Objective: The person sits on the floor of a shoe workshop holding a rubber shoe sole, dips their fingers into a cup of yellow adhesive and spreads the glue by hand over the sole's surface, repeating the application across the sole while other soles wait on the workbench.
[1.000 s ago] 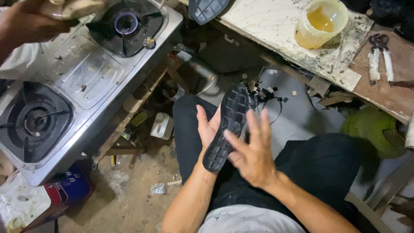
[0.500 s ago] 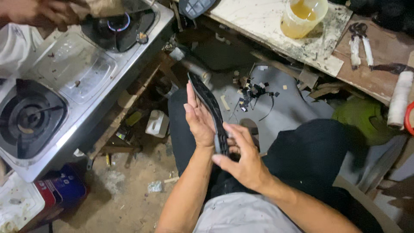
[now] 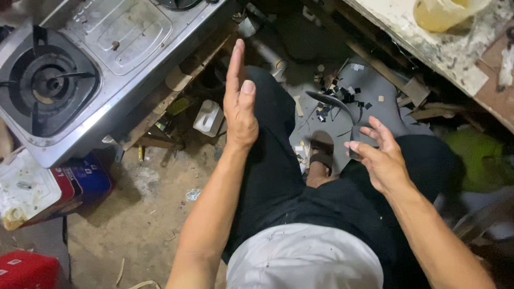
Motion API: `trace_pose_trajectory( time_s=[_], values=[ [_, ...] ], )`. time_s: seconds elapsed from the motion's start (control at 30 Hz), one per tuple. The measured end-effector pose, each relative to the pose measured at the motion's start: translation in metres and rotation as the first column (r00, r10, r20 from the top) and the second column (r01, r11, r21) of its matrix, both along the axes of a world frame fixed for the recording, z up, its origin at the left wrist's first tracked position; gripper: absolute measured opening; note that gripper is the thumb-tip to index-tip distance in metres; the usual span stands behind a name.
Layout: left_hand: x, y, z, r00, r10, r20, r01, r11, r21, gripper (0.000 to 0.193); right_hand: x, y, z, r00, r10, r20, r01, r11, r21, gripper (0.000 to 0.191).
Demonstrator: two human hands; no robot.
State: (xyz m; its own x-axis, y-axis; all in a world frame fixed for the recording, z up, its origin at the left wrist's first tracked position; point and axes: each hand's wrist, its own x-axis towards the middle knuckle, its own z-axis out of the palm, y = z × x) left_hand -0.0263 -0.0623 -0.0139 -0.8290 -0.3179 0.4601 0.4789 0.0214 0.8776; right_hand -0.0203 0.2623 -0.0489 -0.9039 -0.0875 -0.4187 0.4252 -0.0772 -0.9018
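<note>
My left hand point(image 3: 239, 104) is raised over my left thigh, flat and on edge, fingers straight together, holding nothing. My right hand point(image 3: 379, 158) hovers above my right knee with fingers spread. A thin black shoe sole point(image 3: 336, 105), seen edge-on and curved, runs down to my right thumb and forefinger, which pinch its lower end loosely. The sole hangs over the grey floor between my knees, above my sandalled foot point(image 3: 321, 152). The hands are well apart.
A steel gas stove point(image 3: 115, 51) stands at the upper left on a low wooden frame. A stained workbench point(image 3: 428, 45) with a tub of yellow liquid point(image 3: 444, 13) is upper right. Black scraps point(image 3: 342, 95), a white bottle point(image 3: 208, 118), tins point(image 3: 80, 179) and a green object point(image 3: 482, 160) lie around.
My left hand has come off the sole and lifted up and left. The sole now hangs from my right hand alone, which moved right. The view has tilted down.
</note>
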Motion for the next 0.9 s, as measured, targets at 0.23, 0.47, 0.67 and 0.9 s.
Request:
trace_pose_trajectory(
  time_s=[0.23,0.47,0.67,0.9],
  values=[
    [-0.007,-0.013,-0.008,0.972,0.223,0.079,-0.165,0.877,-0.452,0.06,-0.124,-0.005,-0.07,0.996,-0.088,-0.02,0.09,0.992,0.087,0.086],
    [-0.009,-0.013,-0.004,0.963,0.258,0.077,-0.175,0.816,-0.551,0.054,-0.288,-0.052,-0.073,0.94,-0.186,-0.284,0.305,0.83,0.466,0.082],
    [-0.015,0.001,-0.003,0.959,0.243,0.142,-0.131,0.832,-0.538,0.05,-0.391,-0.084,-0.078,0.905,-0.124,-0.408,0.387,0.64,0.664,0.08],
    [-0.018,0.008,-0.015,0.957,0.216,0.194,-0.077,0.833,-0.548,0.041,-0.415,-0.132,-0.112,0.922,0.037,-0.385,0.308,0.533,0.788,0.078]
  ],
)
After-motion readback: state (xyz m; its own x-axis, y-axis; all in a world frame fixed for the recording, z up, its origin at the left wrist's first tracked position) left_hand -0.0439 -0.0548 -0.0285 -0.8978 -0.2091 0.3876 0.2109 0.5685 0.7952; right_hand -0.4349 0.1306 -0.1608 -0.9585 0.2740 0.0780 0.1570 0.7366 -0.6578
